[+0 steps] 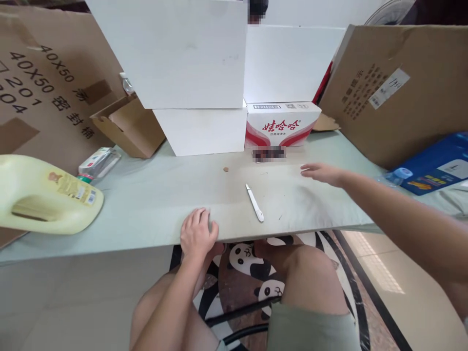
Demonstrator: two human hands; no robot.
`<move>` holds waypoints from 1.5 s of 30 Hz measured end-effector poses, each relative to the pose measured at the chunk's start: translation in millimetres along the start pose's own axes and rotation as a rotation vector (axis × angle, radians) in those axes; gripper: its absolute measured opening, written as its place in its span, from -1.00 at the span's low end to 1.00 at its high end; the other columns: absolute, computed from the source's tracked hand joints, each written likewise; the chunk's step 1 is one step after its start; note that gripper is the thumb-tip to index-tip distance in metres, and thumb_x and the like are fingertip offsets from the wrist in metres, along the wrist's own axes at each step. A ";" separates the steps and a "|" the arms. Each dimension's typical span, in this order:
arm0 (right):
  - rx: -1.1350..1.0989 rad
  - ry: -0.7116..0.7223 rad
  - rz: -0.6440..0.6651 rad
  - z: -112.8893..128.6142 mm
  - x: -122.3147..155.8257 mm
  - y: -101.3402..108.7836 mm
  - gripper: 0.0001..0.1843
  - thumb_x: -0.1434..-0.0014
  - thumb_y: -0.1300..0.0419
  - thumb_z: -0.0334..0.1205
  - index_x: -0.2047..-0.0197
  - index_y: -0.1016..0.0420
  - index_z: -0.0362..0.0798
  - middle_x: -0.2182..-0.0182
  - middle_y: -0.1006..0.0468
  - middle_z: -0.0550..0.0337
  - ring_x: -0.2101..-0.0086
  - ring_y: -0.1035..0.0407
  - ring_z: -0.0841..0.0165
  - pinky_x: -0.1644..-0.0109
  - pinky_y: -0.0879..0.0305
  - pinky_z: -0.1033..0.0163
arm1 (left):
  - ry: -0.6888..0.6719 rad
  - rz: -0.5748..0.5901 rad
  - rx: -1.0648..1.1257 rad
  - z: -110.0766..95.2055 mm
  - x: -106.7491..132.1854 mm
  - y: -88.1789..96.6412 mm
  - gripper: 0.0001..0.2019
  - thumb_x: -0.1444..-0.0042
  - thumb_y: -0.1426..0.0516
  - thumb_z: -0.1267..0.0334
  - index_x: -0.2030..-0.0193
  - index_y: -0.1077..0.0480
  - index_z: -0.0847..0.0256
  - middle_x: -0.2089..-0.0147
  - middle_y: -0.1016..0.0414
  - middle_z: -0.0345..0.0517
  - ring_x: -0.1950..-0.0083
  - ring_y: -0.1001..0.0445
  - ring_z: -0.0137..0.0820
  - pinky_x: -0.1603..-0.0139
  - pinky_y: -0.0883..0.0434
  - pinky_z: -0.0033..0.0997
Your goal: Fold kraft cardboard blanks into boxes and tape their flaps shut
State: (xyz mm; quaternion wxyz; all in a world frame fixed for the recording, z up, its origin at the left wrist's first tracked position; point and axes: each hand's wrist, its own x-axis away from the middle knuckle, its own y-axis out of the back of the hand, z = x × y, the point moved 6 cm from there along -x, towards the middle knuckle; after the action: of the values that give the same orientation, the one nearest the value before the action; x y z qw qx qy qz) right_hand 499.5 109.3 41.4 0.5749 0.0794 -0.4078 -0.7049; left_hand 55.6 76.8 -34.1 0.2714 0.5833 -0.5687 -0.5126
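My left hand [198, 229] rests palm down on the front edge of the cloth-covered table [146, 204], fingers spread and nothing in them. Over the right part of the table, my right hand [320, 173] reaches in with its fingers stretched out and holds nothing. A white scalpel-like craft knife [255, 203] lies between the hands, its narrow tip pointing away from me. Farther back is a small brown lump [225, 169], too small to name. A dark pixelated item [269, 154] lies in front of the red-and-white carton [281, 126].
White boards [193, 53] stand at the back. To the left are a yellow jug [51, 195], a clear bottle [98, 163], an open cardboard box [133, 124] and a large carton [54, 78]. A blue container [435, 163] lies at the right by another large carton [395, 87].
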 end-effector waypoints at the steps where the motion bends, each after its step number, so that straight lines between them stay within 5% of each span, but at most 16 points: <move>1: 0.010 0.024 0.034 2.6 7.3 -15.4 -0.55 0.00 -0.38 -0.07 0.02 -0.58 -0.03 -0.10 -0.59 -0.12 -0.12 -0.47 0.04 -0.27 -0.33 -0.07 | 0.003 0.004 0.013 -0.2 0.1 0.1 -0.65 -0.18 -0.06 0.20 -0.04 -0.51 0.19 -0.21 -0.49 0.21 -0.31 -0.37 0.10 -0.33 -0.24 0.12; 12: 0.212 0.268 0.279 100.6 85.2 -81.9 -0.55 -0.01 -0.37 0.03 0.04 -0.60 0.06 -0.11 -0.60 0.02 -0.14 -0.46 0.03 -0.30 -0.33 -0.10 | -0.009 0.117 0.063 2.1 14.7 8.7 -0.60 -0.24 -0.04 0.27 -0.19 -0.41 0.22 -0.32 -0.40 0.18 -0.41 -0.25 -0.01 -0.42 -0.12 0.07; 17: 0.326 0.376 0.309 169.9 79.2 -149.9 -0.64 -0.05 -0.35 -0.07 0.07 -0.59 0.04 -0.03 -0.64 0.00 -0.06 -0.51 0.06 -0.27 -0.35 -0.11 | 0.013 0.162 0.388 18.7 3.7 18.0 -0.69 -0.18 -0.10 0.37 -0.05 -0.47 0.24 -0.15 -0.50 0.16 -0.27 -0.40 -0.07 -0.34 -0.29 -0.05; 22: 0.473 0.577 0.298 263.2 52.5 -243.3 -0.66 -0.11 -0.28 -0.16 0.02 -0.58 0.05 0.05 -0.66 0.05 0.01 -0.54 0.13 -0.20 -0.40 -0.03 | 0.125 0.062 0.714 32.6 -33.2 44.9 -0.72 -0.26 -0.01 0.43 0.01 -0.48 0.18 -0.02 -0.55 0.06 -0.02 -0.54 -0.25 -0.09 -0.43 -0.29; 25: 0.631 0.767 0.262 335.1 32.1 -291.7 -0.64 -0.14 -0.24 -0.23 -0.04 -0.55 0.02 0.01 -0.64 0.03 0.04 -0.55 0.15 -0.17 -0.42 0.00 | 0.160 0.177 0.805 35.5 -47.8 44.0 -0.78 -0.32 -0.02 0.22 0.12 -0.50 0.15 0.27 -0.59 -0.01 0.19 -0.57 -0.23 0.12 -0.42 -0.26; 30: 0.745 1.075 0.033 469.4 7.5 -341.9 -0.64 -0.11 -0.29 -0.30 -0.02 -0.56 0.00 -0.11 -0.52 0.04 -0.03 -0.50 0.14 -0.27 -0.34 -0.04 | 0.204 0.247 0.797 54.9 -58.5 39.6 -0.59 -0.36 0.10 0.06 0.34 -0.46 0.14 0.44 -0.48 0.00 0.34 -0.47 -0.20 0.32 -0.27 -0.24; 34: 0.746 1.071 -0.074 542.6 5.2 -375.9 -0.59 -0.23 -0.17 -0.31 -0.13 -0.51 -0.20 -0.38 -0.16 -0.01 -0.38 -0.08 -0.01 -0.41 -0.06 0.02 | 0.291 0.250 0.888 77.8 -61.8 42.0 -0.61 -0.35 0.10 0.08 0.47 -0.31 0.12 0.55 -0.31 -0.12 0.48 -0.29 -0.32 0.41 -0.11 -0.26; 39: 0.891 0.947 0.011 562.9 3.3 -408.9 -0.59 -0.23 -0.09 -0.29 0.02 -0.57 -0.42 -0.08 -0.50 0.04 -0.34 -0.06 -0.08 -0.30 -0.05 -0.06 | 0.353 0.245 1.010 96.4 -57.3 50.2 -0.59 -0.33 0.06 0.05 0.54 -0.03 0.11 0.63 -0.14 -0.23 0.55 -0.04 -0.41 0.45 -0.03 -0.26; 42: 0.874 0.969 -0.021 546.8 10.6 -399.9 -0.59 -0.23 -0.09 -0.31 -0.02 -0.59 -0.36 0.00 -0.58 0.08 -0.20 -0.32 0.08 -0.25 -0.16 -0.02 | 0.376 0.188 1.032 106.2 -53.6 57.8 -0.62 -0.32 0.04 0.08 0.53 -0.07 0.11 0.62 -0.18 -0.24 0.54 -0.09 -0.41 0.44 -0.07 -0.26; 45: 0.790 1.062 -0.064 505.6 35.0 -370.9 -0.67 -0.24 -0.11 -0.31 0.06 -0.63 -0.25 0.00 -0.60 0.05 -0.08 -0.45 0.20 -0.21 -0.27 0.08 | 0.454 -0.087 1.010 126.9 -49.4 72.7 -0.72 -0.30 0.02 0.17 0.46 -0.21 0.12 0.47 -0.36 -0.14 0.40 -0.29 -0.38 0.30 -0.25 -0.27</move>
State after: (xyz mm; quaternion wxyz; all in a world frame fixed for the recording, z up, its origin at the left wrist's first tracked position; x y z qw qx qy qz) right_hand -82.1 325.6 137.8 0.6042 0.6330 -0.2942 -0.3843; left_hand -79.0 142.1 4.1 0.0522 0.7596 -0.6464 -0.0486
